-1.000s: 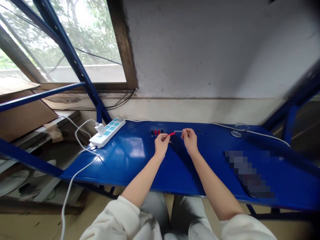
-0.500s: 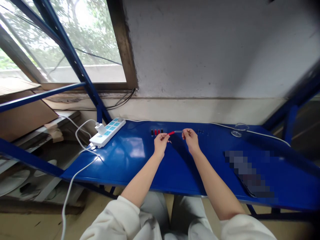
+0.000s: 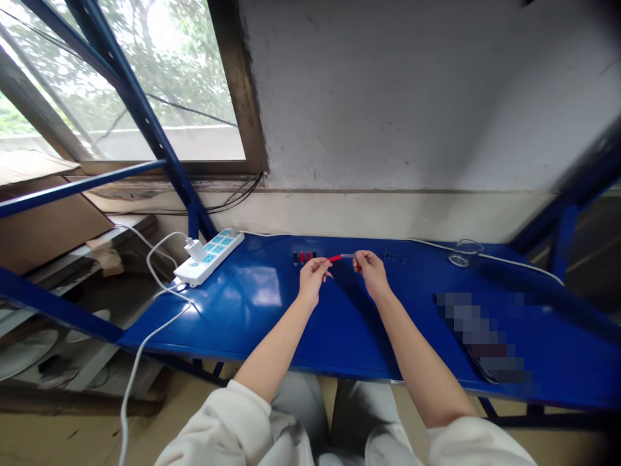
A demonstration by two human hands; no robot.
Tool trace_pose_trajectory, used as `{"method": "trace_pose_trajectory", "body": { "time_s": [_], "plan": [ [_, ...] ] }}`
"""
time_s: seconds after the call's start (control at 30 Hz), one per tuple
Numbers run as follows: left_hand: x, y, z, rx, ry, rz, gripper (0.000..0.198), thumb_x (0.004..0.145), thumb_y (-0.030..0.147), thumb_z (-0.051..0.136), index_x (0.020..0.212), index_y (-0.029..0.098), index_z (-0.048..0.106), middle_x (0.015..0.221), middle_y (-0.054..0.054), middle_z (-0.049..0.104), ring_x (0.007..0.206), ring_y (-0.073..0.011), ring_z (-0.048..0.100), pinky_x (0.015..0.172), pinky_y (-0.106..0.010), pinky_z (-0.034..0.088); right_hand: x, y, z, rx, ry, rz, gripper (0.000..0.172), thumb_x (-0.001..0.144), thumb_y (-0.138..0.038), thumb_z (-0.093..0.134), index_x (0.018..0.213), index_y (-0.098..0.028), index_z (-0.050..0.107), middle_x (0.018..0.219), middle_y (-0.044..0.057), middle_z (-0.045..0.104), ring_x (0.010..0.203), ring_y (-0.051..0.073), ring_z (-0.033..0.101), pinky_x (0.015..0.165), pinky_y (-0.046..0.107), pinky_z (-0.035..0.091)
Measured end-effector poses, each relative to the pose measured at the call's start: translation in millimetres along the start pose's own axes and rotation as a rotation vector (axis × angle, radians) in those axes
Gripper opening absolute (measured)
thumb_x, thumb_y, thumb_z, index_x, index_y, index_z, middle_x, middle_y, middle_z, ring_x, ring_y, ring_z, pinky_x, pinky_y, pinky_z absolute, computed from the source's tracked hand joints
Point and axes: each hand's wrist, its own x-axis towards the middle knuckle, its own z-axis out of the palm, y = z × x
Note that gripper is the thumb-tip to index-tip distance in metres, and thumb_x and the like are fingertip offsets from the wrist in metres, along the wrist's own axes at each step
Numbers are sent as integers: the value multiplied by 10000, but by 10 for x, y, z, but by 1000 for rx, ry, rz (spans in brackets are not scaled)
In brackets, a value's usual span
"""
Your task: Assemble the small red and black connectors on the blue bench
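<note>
My left hand (image 3: 313, 275) pinches a small red piece (image 3: 334, 258) above the blue table (image 3: 252, 304). My right hand (image 3: 371, 268) pinches one end of a thin clear tube (image 3: 346, 255) whose other end meets the red piece. Both hands hover near the table's far middle, a short gap between them. Just left of my left hand, a short row of small black and red pieces (image 3: 305, 257) stands upright on the table. Several tiny dark pieces (image 3: 389, 255) lie right of my right hand.
A white power strip (image 3: 209, 257) with a plugged-in adapter and white cable (image 3: 145, 336) lies at the table's far left. A clear round dish (image 3: 458, 259) and a thin white wire (image 3: 514, 264) lie at the far right. A blurred patch covers the right side. Blue shelf struts frame both sides.
Both hands have stayed almost in place. The red piece and the clear tube have drawn slightly closer together and risen a little.
</note>
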Motion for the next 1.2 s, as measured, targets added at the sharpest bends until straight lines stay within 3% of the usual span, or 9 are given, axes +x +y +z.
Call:
{"method": "trace_pose_trajectory", "body": {
  "time_s": [0.33, 0.67, 0.93, 1.1, 1.2],
  "plan": [
    [3, 7, 2, 15, -23, 10, 282, 633, 317, 668, 821, 124, 583, 728, -50, 628, 475, -56, 493, 427, -184, 326, -16, -27, 1, -67, -30, -33, 225, 714, -404, 554, 724, -186, 500, 539, -38, 503, 471, 78, 435, 500, 232, 349],
    [-37, 37, 43, 161, -24, 66, 253, 648, 306, 652, 815, 130, 579, 727, -47, 626, 491, -68, 510, 470, -200, 386, -87, 3, 97, -127, -246, -38, 271, 741, -457, 527, 781, -191, 492, 574, -29, 530, 490, 88, 460, 526, 244, 377],
    [-42, 62, 22, 228, 50, 239, 279, 709, 343, 594, 935, 180, 611, 828, -32, 593, 532, -64, 511, 493, -198, 411, -140, 5, 141, -288, -444, -111, 254, 743, -420, 528, 844, -190, 491, 653, 3, 594, 598, 125, 550, 617, 281, 435],
    [-63, 32, 32, 331, -36, 232, 259, 701, 309, 603, 925, 183, 638, 827, -40, 617, 578, -81, 531, 565, -215, 430, -137, 99, 131, -551, -437, -231, 181, 733, -371, 524, 767, -193, 528, 696, 4, 595, 628, 127, 542, 620, 267, 416],
    [-54, 23, 31, 339, -6, 213, 237, 692, 282, 606, 900, 173, 636, 813, -42, 624, 583, -85, 535, 584, -220, 432, -83, 148, 135, -667, -374, -244, 154, 715, -341, 526, 697, -188, 523, 661, 1, 583, 587, 120, 516, 583, 251, 398]
  ]
}}
